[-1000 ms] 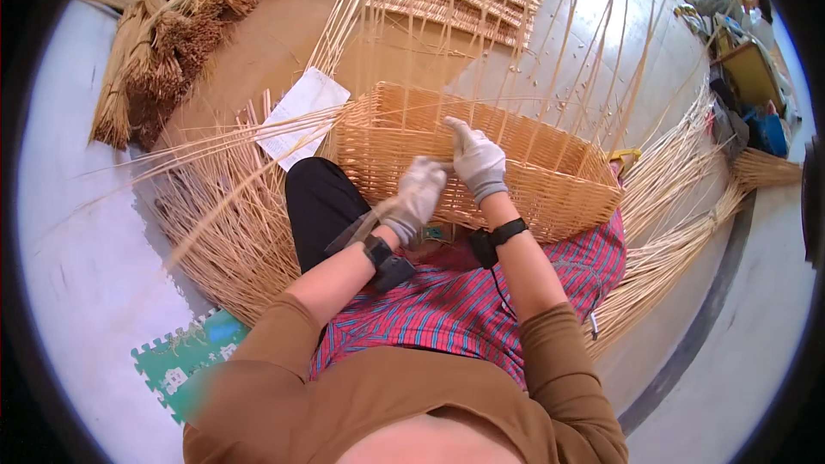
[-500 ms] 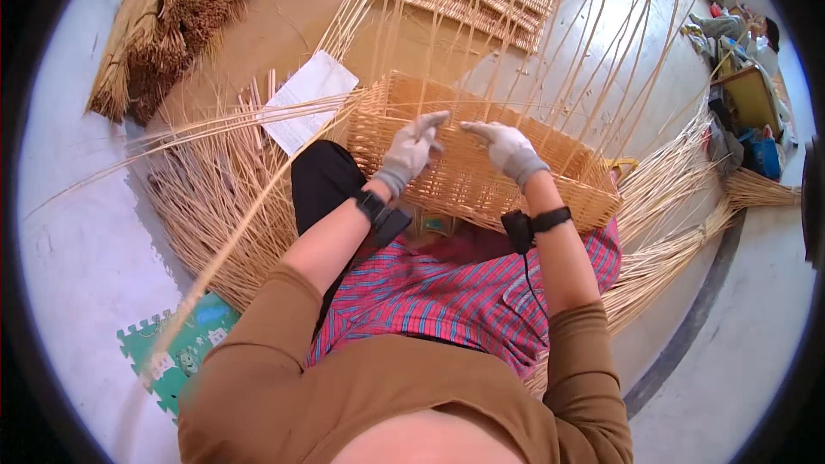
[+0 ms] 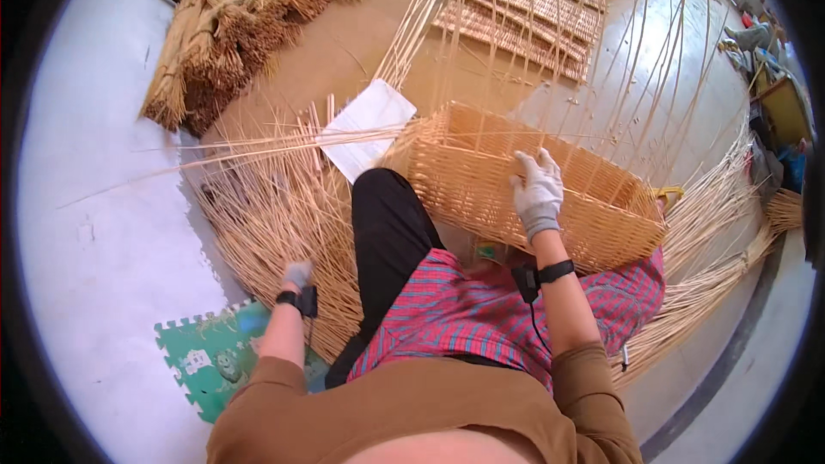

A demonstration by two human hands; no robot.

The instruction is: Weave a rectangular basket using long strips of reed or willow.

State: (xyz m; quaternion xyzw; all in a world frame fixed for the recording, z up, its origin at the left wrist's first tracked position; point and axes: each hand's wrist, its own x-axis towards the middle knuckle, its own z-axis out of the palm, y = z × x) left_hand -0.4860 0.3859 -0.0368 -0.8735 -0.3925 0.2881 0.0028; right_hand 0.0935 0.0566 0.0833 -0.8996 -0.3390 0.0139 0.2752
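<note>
A rectangular wicker basket (image 3: pixel 468 176) is tilted across my lap, with long unwoven stakes rising from its far side and thin strands running out from its left end. My right hand (image 3: pixel 539 192), in a pale work glove, lies against the near wall with its fingers hooked over the rim. Down to the left, my gloved left hand (image 3: pixel 298 274) is over the edge of a heap of loose willow rods (image 3: pixel 266 215). Its fingers are small and blurred, so whether it holds a rod does not show.
A white paper sheet (image 3: pixel 369 125) lies left of the basket. Bundled stalks (image 3: pixel 228 51) are piled at the far left, woven panels (image 3: pixel 524 21) at the back. More rods (image 3: pixel 700 232) spread to the right. A green foam mat (image 3: pixel 210 361) sits at lower left; a person (image 3: pixel 756 37) is far right.
My left hand has left the basket's rim and dropped down left to the rods. My right hand has closed over the near rim. A long, loose rod at the left is no longer seen.
</note>
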